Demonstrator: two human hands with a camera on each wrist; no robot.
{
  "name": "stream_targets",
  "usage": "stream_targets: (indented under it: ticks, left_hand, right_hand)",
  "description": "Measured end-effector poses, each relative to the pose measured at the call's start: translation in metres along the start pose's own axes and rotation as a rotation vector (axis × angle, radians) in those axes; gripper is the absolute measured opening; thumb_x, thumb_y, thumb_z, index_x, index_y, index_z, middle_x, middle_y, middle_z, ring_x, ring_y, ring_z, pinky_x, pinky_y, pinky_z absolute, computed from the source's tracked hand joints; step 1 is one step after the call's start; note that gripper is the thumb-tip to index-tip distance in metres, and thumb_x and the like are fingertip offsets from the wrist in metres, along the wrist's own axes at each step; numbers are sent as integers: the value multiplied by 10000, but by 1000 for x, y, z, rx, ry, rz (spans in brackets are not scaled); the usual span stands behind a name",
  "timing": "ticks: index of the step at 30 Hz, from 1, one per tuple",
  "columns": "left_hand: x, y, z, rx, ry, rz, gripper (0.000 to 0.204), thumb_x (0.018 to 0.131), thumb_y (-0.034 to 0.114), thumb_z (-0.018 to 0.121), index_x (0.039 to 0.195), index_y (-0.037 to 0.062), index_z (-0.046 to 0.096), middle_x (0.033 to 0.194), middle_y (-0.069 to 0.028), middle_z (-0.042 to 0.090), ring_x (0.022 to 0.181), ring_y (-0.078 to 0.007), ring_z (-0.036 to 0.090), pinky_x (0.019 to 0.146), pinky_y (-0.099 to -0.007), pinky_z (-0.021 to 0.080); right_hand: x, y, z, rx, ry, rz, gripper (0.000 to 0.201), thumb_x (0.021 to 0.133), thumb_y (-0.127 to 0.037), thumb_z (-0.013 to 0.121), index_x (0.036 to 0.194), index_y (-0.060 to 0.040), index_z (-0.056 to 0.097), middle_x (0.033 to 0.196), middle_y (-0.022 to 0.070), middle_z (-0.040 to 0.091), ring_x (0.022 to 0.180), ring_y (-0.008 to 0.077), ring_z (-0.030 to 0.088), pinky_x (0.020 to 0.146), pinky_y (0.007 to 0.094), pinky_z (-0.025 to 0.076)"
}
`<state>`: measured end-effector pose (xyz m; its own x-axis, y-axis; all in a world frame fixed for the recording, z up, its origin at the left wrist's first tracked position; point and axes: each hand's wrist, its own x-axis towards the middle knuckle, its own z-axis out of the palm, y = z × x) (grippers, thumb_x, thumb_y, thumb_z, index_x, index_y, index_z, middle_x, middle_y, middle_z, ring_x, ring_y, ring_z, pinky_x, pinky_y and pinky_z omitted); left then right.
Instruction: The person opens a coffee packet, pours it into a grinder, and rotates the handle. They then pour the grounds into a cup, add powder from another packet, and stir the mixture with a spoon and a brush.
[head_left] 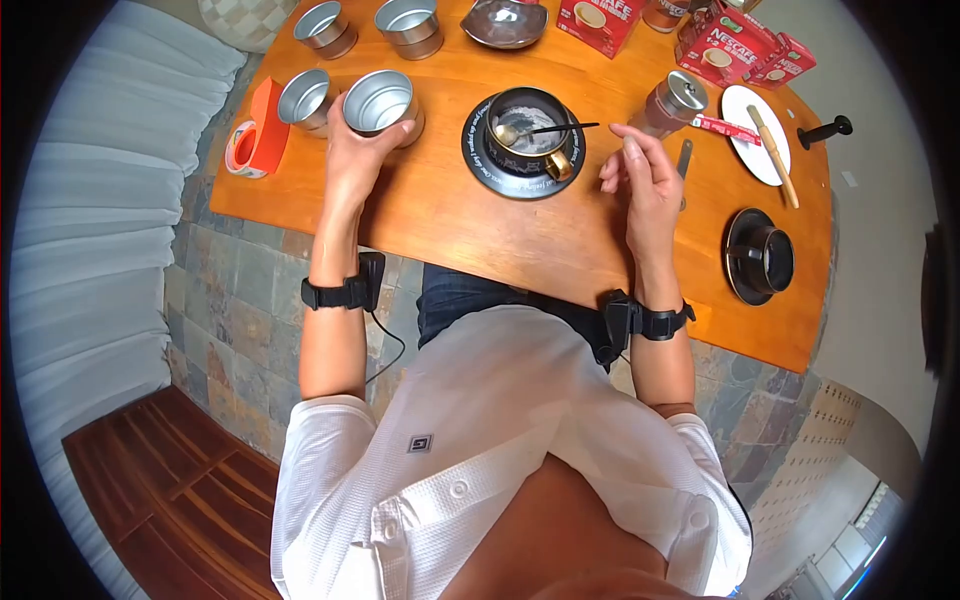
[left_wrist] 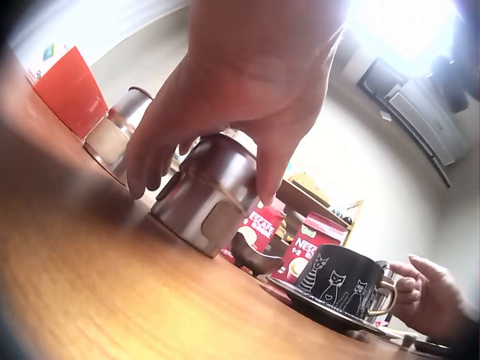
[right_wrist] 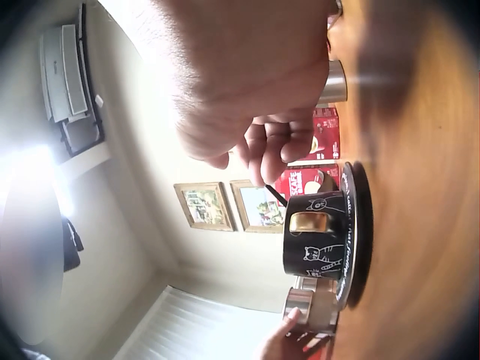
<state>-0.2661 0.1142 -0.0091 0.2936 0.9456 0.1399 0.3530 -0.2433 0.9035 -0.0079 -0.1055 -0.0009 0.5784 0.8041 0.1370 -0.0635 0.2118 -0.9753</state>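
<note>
My left hand [head_left: 358, 160] grips a silver metal cup [head_left: 384, 98] standing on the table, thumb on one side and fingers on the other. The left wrist view shows the same metal cup [left_wrist: 208, 191] upright beneath the palm. A black mug with cat drawings [head_left: 522, 148] and a gold handle sits on a black saucer with white lettering [head_left: 480, 168]. Pale powder shows inside the mug, and a dark-handled spoon [head_left: 560, 127] leans in it. Beside the spoon's end hovers my right hand [head_left: 652, 190], fingers loosely bent and holding nothing.
More metal cups [head_left: 408, 40] stand at the back left, near an orange-red box [head_left: 266, 125]. Red Nescafe boxes [head_left: 722, 50] line the back. At right are a metal-topped grinder [head_left: 682, 98], a white plate [head_left: 745, 155] with a brush [head_left: 772, 155], and a black cup [head_left: 775, 262].
</note>
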Motion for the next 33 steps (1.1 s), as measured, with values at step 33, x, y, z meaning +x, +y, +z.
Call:
stream_targets:
  ticks: [33]
  left_hand:
    - [2, 67, 5, -278, -162, 90, 754, 749, 124, 875, 1383, 15, 482, 1265, -96, 622, 1155, -186, 606, 1012, -319, 468]
  right_hand:
    - [30, -5, -11, -124, 32, -225, 184, 1014, -134, 600, 1074, 1, 710, 701, -12, 611, 637, 34, 545, 582, 202, 432]
